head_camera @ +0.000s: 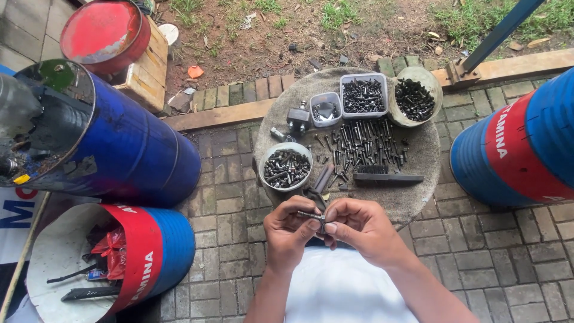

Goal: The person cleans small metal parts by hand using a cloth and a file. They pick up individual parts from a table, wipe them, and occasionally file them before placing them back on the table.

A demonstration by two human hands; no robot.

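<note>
My left hand and my right hand meet over my lap, both pinching one dark bolt held level between the fingertips. Just beyond them stands a round cloth-covered table. On it lie many loose dark bolts, a round bowl of bolts, a clear rectangular tub of bolts, a smaller tub and a pale round bowl of dark screws. A black brush lies near the table's near edge.
A blue drum lies at left with an open cut drum holding tools and red plastic below it. Another blue and red drum stands at right. A red lid rests on a wooden crate. Brick paving lies underfoot.
</note>
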